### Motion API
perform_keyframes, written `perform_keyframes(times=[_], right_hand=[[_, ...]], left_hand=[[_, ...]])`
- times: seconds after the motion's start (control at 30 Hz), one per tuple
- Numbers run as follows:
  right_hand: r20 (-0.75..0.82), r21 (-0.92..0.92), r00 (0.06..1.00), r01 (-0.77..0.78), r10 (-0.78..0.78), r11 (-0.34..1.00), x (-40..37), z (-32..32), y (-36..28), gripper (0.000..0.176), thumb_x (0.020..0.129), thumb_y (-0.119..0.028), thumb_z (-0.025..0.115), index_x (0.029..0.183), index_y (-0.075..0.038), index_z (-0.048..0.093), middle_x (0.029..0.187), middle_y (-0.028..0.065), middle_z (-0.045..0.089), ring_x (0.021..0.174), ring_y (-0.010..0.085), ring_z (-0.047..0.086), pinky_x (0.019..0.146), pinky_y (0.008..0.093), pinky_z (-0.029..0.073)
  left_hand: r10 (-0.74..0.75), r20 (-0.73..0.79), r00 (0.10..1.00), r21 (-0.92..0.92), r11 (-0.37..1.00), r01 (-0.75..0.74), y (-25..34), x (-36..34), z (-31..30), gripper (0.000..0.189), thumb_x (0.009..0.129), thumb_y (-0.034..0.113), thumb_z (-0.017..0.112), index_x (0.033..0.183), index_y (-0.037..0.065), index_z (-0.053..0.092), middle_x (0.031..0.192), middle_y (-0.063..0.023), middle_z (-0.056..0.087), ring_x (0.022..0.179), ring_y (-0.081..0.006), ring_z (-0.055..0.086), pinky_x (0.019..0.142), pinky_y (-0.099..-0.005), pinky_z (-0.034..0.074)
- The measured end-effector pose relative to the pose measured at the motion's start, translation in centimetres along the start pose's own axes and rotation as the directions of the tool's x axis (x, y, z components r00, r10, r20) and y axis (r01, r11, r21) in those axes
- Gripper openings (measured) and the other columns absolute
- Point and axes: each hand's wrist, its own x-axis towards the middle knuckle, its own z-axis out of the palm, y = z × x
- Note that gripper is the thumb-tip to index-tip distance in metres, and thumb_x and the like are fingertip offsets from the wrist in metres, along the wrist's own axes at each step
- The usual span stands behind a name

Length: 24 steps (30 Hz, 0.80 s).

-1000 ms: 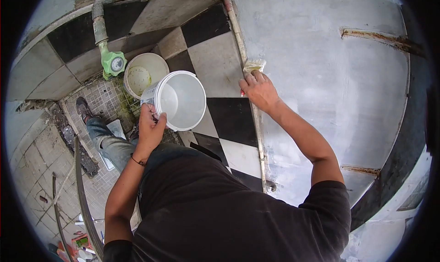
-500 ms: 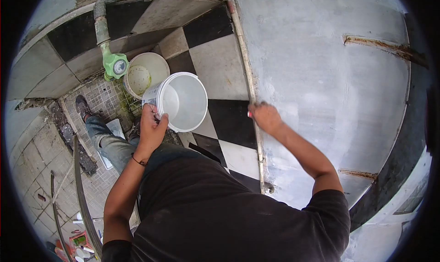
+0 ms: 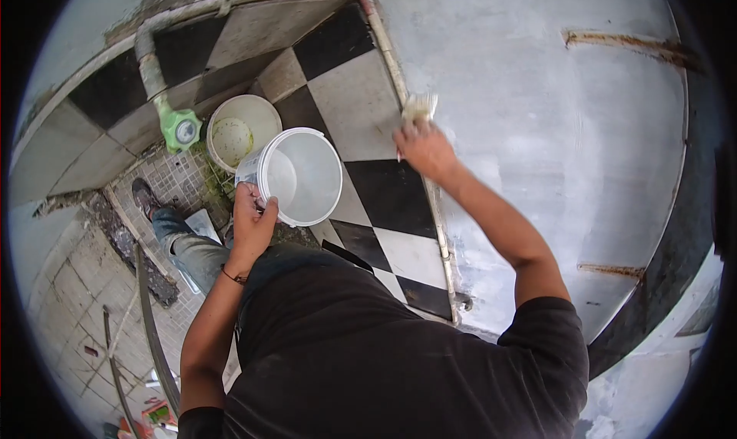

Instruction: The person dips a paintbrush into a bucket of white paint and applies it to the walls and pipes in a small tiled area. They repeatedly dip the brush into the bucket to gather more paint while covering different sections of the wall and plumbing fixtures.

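My left hand grips the rim of a white plastic bucket, tilted so its pale inside faces me. Up at the wall, my right hand is closed around a paintbrush, whose pale bristles point upward. The bristles are beside the pipe that runs along the top of the tiles, against the grey-white painted wall. Most of the brush handle is hidden in my fingers.
A second bucket, stained inside, stands in the tiled corner beside a green water meter. Black and white tiles line the low wall. Rusty metal brackets stick out of the painted wall. Bars rise at lower left.
My right hand has moved up along the pipe, and the brush's bristles now show. My left hand still holds the bucket in nearly the same position. The view has shifted slightly.
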Motion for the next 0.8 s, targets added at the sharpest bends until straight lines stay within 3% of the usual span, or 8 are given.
perform_keyframes(times=[0.13,0.3,0.53,0.67,0.73,0.8], right_hand=[[0.063,0.131,0.994,-0.098,0.090,0.986,-9.8,0.7,-4.9,0.028,0.072,-0.028,0.067,0.088,-0.007,0.057,0.089,0.0086,0.054,0.088,0.0257,0.054,0.077,0.0347,0.052],[0.223,0.252,0.947,-0.287,0.233,0.924,-20.9,2.7,-9.5,0.031,0.074,-0.029,0.067,0.094,-0.007,0.058,0.096,0.0083,0.055,0.096,0.0268,0.054,0.079,0.0360,0.051],[0.458,0.254,0.805,-0.526,0.378,0.812,-28.3,2.5,-13.9,0.030,0.074,-0.024,0.066,0.098,-0.008,0.058,0.102,0.0084,0.057,0.103,0.0269,0.055,0.082,0.0370,0.051],[0.283,0.335,0.807,-0.590,0.519,0.735,-25.8,0.6,-13.5,0.030,0.072,-0.027,0.067,0.095,-0.009,0.058,0.101,0.0083,0.056,0.096,0.0263,0.055,0.079,0.0370,0.052],[0.024,0.393,0.835,-0.513,0.550,0.763,-23.2,0.3,-12.8,0.030,0.070,-0.026,0.066,0.094,-0.009,0.058,0.102,0.0084,0.056,0.095,0.0261,0.055,0.081,0.0364,0.052],[-0.089,0.394,0.829,-0.479,0.552,0.784,-20.9,1.0,-12.1,0.032,0.068,-0.026,0.067,0.094,-0.009,0.058,0.102,0.0080,0.055,0.095,0.0263,0.055,0.082,0.0359,0.051]], left_hand=[[-0.019,0.055,0.998,-0.024,0.999,0.021,0.9,0.6,1.0,0.022,0.087,-0.002,0.058,0.097,0.003,0.040,0.083,-0.0048,0.050,0.064,-0.0072,0.052,0.050,-0.0223,0.048],[-0.054,0.174,0.983,0.050,0.998,0.046,1.5,1.2,2.6,0.021,0.088,-0.001,0.058,0.097,0.003,0.040,0.080,-0.0041,0.051,0.060,-0.0071,0.053,0.050,-0.0217,0.047],[-0.092,0.303,0.949,0.137,0.989,0.052,1.2,1.0,5.2,0.019,0.090,0.000,0.057,0.098,0.003,0.040,0.079,-0.0036,0.051,0.058,-0.0067,0.051,0.050,-0.0208,0.046],[-0.143,0.358,0.923,0.140,0.985,0.098,1.5,0.5,6.4,0.020,0.090,0.000,0.057,0.098,0.004,0.039,0.081,-0.0035,0.050,0.060,-0.0064,0.050,0.052,-0.0211,0.046],[-0.150,0.366,0.918,0.138,0.985,0.106,1.1,0.5,6.8,0.020,0.091,0.001,0.056,0.098,0.005,0.038,0.081,-0.0029,0.049,0.062,-0.0069,0.050,0.053,-0.0221,0.046],[-0.169,0.400,0.901,0.171,0.979,0.107,1.6,0.5,7.3,0.022,0.091,0.001,0.057,0.098,0.006,0.036,0.085,-0.0031,0.044,0.065,-0.0077,0.049,0.055,-0.0233,0.048]])
